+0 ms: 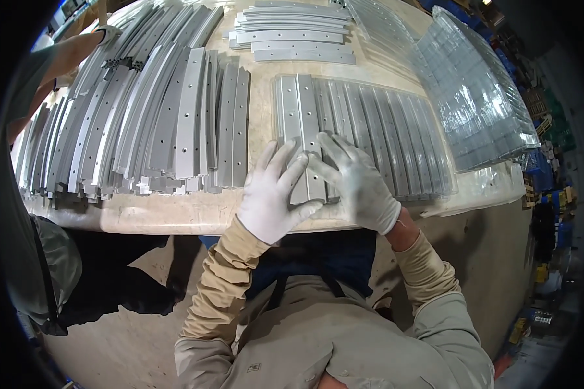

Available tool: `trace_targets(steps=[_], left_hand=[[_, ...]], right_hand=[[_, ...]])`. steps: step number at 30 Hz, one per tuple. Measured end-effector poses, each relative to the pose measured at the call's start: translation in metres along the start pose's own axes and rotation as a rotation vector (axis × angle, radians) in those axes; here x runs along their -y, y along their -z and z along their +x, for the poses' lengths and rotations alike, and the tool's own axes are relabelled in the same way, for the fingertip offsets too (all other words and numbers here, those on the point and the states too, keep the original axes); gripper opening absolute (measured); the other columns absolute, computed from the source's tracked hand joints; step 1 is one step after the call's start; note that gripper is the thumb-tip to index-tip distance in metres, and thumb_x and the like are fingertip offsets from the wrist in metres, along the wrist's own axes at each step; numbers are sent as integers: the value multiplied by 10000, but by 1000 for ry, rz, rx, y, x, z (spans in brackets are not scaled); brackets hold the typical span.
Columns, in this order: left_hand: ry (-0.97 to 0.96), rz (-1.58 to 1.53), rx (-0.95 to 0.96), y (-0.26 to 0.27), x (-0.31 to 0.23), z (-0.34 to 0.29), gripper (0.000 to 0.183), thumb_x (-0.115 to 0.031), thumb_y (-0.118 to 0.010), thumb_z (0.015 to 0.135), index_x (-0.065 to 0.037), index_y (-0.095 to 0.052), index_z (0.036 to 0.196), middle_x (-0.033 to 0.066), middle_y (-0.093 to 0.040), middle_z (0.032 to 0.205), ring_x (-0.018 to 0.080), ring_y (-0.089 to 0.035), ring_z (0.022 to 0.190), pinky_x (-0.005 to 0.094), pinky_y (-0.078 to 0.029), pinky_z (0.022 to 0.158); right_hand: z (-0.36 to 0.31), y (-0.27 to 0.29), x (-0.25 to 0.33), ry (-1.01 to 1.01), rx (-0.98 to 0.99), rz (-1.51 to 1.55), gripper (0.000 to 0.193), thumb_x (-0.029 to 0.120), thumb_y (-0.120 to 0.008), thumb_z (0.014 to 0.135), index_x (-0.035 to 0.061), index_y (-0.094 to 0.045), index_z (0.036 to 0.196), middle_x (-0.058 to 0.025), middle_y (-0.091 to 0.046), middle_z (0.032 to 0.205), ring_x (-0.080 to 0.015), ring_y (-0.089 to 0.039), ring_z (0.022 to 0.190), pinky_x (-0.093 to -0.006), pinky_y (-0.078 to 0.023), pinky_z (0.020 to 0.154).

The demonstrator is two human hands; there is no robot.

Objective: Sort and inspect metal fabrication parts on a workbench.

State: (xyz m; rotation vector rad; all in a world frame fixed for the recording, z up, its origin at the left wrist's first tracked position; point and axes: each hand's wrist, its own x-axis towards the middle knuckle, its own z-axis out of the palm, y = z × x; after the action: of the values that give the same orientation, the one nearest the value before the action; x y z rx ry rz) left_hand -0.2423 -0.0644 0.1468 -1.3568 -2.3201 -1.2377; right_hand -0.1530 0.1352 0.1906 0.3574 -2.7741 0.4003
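Note:
My left hand, in a white glove, lies with fingers stretched along the left side of a grey metal strip with holes. My right hand, also gloved in white, rests on the strip's right side with its fingers apart. The strip's near end shows between the two hands, and the fingers cover part of its middle. It lies lengthwise over the left part of a clear plastic tray. Several more grey strips lie side by side in the tray's slots, right of my hands.
Left of the tray are long piles of grey metal strips. More strips lie crosswise at the far side. A tall stack of clear plastic trays leans at the right. A co-worker's gloved hand reaches over the far-left piles.

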Motion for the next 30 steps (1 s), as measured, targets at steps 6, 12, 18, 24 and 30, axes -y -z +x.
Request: trace_targets(steps=[6, 12, 18, 24, 30], left_hand=[[-37, 112, 223, 9, -2, -3, 662, -441, -676, 939, -20, -527, 1427, 264, -430, 1517, 495, -424, 1372, 538, -418, 1091], [-20, 142, 171, 2, -2, -8, 642, -433, -671, 937, -41, -530, 1425, 215, -435, 1523, 463, -426, 1378, 544, -423, 1083], [18, 167, 130, -7, -3, -13, 584, -382, -675, 932, -52, -551, 1398, 190, -454, 1506, 448, -432, 1375, 541, -429, 1076], [17, 125, 10, -8, -2, -16, 533, -339, -690, 927, -40, -571, 1352, 219, -507, 1449, 463, -454, 1341, 538, -417, 1082], [-10, 223, -23, -5, -9, -15, 574, -375, -738, 889, -40, -583, 1328, 214, -549, 1398, 461, -478, 1314, 540, -409, 1088]], right_hand=[[-9, 3, -4, 22, 66, 54, 661, 472, -767, 835, 109, -612, 1366, -242, -533, 1445, -411, -536, 1306, -514, -398, 1100], [-13, 6, -1, 36, 89, 4, 524, 435, -732, 874, 102, -663, 1272, -218, -577, 1404, -375, -558, 1292, -496, -412, 1087], [3, 20, 8, 79, 131, -88, 472, 405, -706, 899, 87, -675, 1246, -181, -606, 1377, -334, -583, 1255, -479, -438, 1062], [13, 14, -2, 168, 105, -29, 450, 372, -676, 937, 70, -659, 1270, -169, -618, 1362, -338, -597, 1232, -485, -457, 1060], [31, -18, -50, -16, -96, 274, 445, 354, -640, 969, 58, -638, 1302, -184, -648, 1326, -370, -631, 1196, -463, -498, 1029]])
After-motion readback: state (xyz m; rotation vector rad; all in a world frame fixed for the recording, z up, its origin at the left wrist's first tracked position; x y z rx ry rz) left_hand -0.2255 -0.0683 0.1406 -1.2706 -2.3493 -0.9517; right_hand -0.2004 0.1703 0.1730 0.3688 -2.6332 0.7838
